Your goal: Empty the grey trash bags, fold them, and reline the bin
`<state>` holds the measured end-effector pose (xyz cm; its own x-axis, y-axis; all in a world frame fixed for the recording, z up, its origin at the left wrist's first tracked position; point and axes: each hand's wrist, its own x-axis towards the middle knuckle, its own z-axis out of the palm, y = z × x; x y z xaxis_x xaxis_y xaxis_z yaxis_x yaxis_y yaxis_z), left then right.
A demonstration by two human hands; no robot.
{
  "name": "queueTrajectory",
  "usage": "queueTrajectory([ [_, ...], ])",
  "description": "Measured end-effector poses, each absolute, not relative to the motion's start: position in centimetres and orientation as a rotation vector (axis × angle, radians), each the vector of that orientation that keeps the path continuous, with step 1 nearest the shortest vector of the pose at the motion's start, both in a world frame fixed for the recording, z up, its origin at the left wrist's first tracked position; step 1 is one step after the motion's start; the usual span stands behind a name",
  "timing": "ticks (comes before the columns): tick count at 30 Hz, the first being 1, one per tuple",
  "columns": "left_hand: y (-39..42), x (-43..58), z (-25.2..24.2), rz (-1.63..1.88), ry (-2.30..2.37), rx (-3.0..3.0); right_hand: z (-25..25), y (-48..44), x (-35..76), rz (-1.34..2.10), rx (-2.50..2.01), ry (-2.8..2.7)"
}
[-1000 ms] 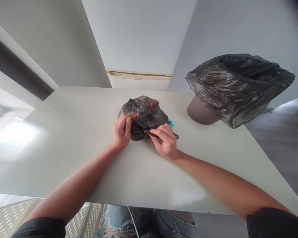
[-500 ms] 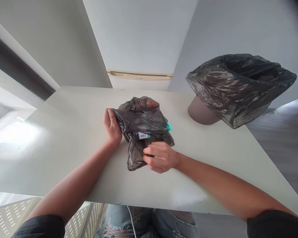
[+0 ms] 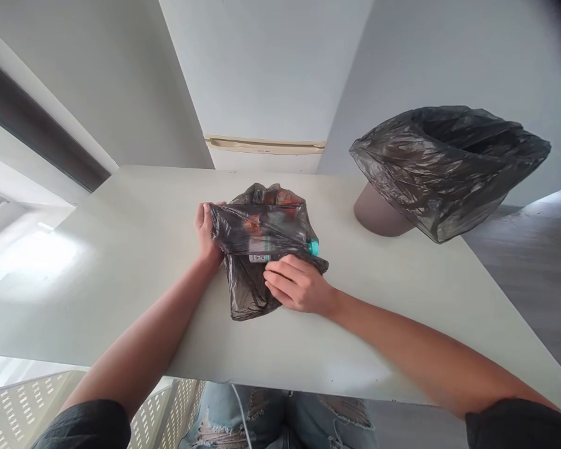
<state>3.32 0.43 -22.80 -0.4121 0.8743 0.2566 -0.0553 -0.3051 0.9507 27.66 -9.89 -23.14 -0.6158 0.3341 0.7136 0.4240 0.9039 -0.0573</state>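
A small black plastic bag [image 3: 257, 249] lies on the pale table [image 3: 144, 249], its mouth pulled open toward me. Inside it I can make out orange-red items and a bottle with a teal cap [image 3: 313, 247] and a white label. My left hand [image 3: 206, 231] is closed on the bag's left edge, holding the film stretched. My right hand [image 3: 294, 284] rests on the bag's near right side, fingers curled and pinching the plastic beside the bottle.
A brown bin [image 3: 378, 212] lined with a large black bag [image 3: 449, 165] stands at the table's back right. A white fridge [image 3: 266, 146] rises behind the table. A perforated white panel [image 3: 9, 411] and my torn jeans show below the table's near edge.
The bag was bunched shut a second ago; both hands have pulled it open, left edge drawn left and the mouth spread toward me. The bottle and label now show through.
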Motion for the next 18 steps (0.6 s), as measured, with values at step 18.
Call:
queueTrajectory([
  [18, 0.8, 4.6, -24.0, 1.582, 1.165, 1.187, -22.8, -9.3, 27.6, -0.347, -1.059, -2.308],
])
